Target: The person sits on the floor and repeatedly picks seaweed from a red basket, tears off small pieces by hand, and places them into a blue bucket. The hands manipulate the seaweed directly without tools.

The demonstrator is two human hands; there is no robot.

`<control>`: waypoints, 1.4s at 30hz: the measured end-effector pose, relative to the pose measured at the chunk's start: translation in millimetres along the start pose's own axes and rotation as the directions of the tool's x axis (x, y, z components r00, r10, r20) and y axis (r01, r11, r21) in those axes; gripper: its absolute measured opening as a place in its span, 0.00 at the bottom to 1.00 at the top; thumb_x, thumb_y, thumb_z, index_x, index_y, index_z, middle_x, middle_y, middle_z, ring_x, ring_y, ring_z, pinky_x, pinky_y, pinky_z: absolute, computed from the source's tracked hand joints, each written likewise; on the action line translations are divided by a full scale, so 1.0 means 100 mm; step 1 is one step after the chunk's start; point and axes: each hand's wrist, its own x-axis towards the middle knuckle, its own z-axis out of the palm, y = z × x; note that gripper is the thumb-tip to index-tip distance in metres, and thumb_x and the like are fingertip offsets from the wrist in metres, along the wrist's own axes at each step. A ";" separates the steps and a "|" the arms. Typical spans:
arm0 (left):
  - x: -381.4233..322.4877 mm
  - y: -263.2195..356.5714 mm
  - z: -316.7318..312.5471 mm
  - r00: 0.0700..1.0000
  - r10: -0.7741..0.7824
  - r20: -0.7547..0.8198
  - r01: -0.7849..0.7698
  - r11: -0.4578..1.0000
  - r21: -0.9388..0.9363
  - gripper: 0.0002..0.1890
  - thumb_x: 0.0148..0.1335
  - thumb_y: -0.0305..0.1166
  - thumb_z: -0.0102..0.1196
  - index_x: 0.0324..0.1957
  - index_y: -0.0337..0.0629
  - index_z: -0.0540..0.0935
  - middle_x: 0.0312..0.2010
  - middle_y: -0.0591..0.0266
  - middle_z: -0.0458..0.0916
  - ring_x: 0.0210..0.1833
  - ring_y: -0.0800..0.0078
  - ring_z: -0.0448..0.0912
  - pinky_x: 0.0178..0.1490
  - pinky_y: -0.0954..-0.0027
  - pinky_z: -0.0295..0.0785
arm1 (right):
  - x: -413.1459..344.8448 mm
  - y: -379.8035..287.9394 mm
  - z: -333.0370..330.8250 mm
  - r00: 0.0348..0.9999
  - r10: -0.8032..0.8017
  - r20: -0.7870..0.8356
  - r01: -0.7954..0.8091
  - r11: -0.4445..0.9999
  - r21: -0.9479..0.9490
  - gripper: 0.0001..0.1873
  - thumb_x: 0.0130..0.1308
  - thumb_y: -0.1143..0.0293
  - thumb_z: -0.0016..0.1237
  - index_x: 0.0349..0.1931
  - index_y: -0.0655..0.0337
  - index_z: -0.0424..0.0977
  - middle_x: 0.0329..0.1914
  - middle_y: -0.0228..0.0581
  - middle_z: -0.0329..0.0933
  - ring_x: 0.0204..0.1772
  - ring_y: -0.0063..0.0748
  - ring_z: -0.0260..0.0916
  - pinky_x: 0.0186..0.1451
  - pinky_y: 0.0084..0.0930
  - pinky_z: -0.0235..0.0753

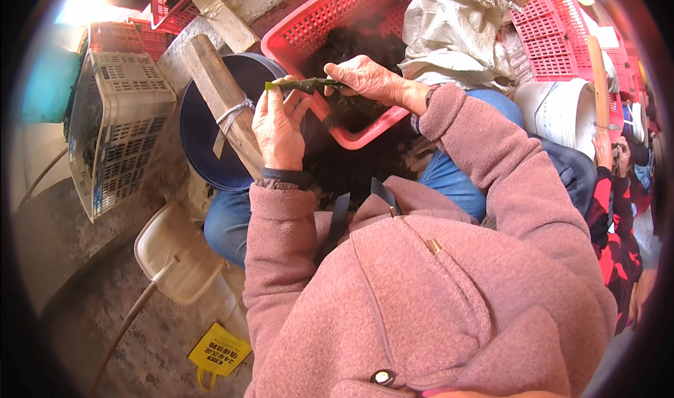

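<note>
A dark green, narrow piece of what looks like seaweed (310,85) is stretched between my two hands. My left hand (280,121) pinches its left end, where a bright green tip sticks out between finger and thumb. My right hand (363,79) grips the other end between thumb and fingers. Under my hands stands a red perforated plastic basket (355,139) with a dark, leafy mass inside. A wooden board (224,98) with a strip tied round it lies across the dark blue tub (197,150), close to my left hand.
A white woven sack (453,29) lies over the basket's right side. White crates (131,98) stand at left, above a long-handled white plastic scoop (179,256) and a yellow bag (218,349). At right are a white bucket (558,111) and a co-worker's hands (604,148).
</note>
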 end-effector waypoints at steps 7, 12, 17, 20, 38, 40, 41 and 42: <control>-0.06 -0.10 -0.18 0.960 -0.130 0.246 0.181 0.963 -0.197 0.20 0.67 0.41 0.50 0.54 0.40 0.73 0.55 0.57 0.74 0.53 0.68 0.74 0.56 0.65 0.70 | -0.07 -0.06 0.12 0.985 -0.133 0.114 0.123 0.988 0.090 0.14 0.67 0.61 0.47 0.29 0.61 0.76 0.20 0.24 0.70 0.27 0.15 0.63 0.34 0.17 0.67; -0.10 -0.14 -0.13 0.985 -0.093 0.148 0.104 0.992 -0.072 0.15 0.69 0.41 0.47 0.47 0.41 0.75 0.46 0.60 0.80 0.48 0.70 0.77 0.54 0.67 0.70 | -0.11 -0.17 0.13 0.965 -0.035 0.259 0.028 0.999 0.034 0.12 0.69 0.63 0.45 0.37 0.62 0.75 0.21 0.22 0.68 0.24 0.12 0.60 0.28 0.15 0.63; -0.05 -0.04 -0.27 0.995 -0.074 -0.063 0.055 0.965 -0.258 0.12 0.70 0.39 0.44 0.39 0.42 0.77 0.44 0.55 0.81 0.52 0.64 0.76 0.59 0.59 0.66 | -0.15 -0.14 0.15 0.956 -0.186 0.225 0.246 0.928 -0.280 0.12 0.66 0.65 0.47 0.33 0.65 0.76 0.22 0.32 0.73 0.28 0.21 0.66 0.34 0.22 0.68; -0.06 0.00 -0.32 0.990 -0.128 -0.065 0.097 0.929 -0.356 0.12 0.68 0.39 0.48 0.39 0.40 0.77 0.40 0.54 0.82 0.48 0.64 0.77 0.58 0.61 0.65 | -0.15 -0.13 0.15 0.951 -0.207 0.232 0.271 0.916 -0.295 0.12 0.66 0.65 0.46 0.35 0.65 0.76 0.26 0.39 0.76 0.31 0.27 0.71 0.38 0.26 0.71; -0.55 0.29 -0.52 0.822 0.283 0.495 -0.557 0.219 0.801 0.13 0.54 0.28 0.60 0.43 0.41 0.79 0.33 0.54 0.79 0.38 0.56 0.78 0.41 0.63 0.72 | 0.02 -0.31 0.56 0.807 -0.222 0.547 0.445 0.837 -0.318 0.17 0.65 0.60 0.43 0.41 0.65 0.75 0.25 0.43 0.76 0.29 0.36 0.74 0.37 0.30 0.72; -0.57 0.38 -0.62 0.831 0.274 0.484 -0.533 0.143 0.834 0.07 0.55 0.28 0.58 0.37 0.40 0.79 0.29 0.54 0.77 0.34 0.55 0.77 0.37 0.63 0.72 | 0.09 -0.35 0.58 0.803 -0.179 0.569 0.481 0.759 -0.439 0.17 0.65 0.58 0.44 0.40 0.65 0.75 0.26 0.46 0.76 0.32 0.40 0.74 0.38 0.32 0.72; -0.57 0.43 -0.69 0.834 0.270 0.480 -0.518 0.087 0.851 0.06 0.55 0.27 0.58 0.36 0.40 0.78 0.28 0.54 0.76 0.33 0.55 0.77 0.36 0.63 0.72 | 0.15 -0.37 0.59 0.817 -0.110 0.567 0.472 0.692 -0.546 0.18 0.65 0.57 0.44 0.39 0.65 0.75 0.27 0.47 0.75 0.33 0.41 0.74 0.39 0.32 0.71; -0.57 0.47 -0.76 0.832 0.284 0.476 -0.519 0.097 0.849 0.05 0.55 0.26 0.57 0.35 0.40 0.78 0.27 0.54 0.76 0.32 0.54 0.76 0.35 0.63 0.71 | 0.20 -0.38 0.62 0.799 -0.142 0.585 0.514 0.666 -0.541 0.17 0.65 0.57 0.45 0.38 0.65 0.76 0.28 0.48 0.75 0.34 0.40 0.73 0.40 0.31 0.71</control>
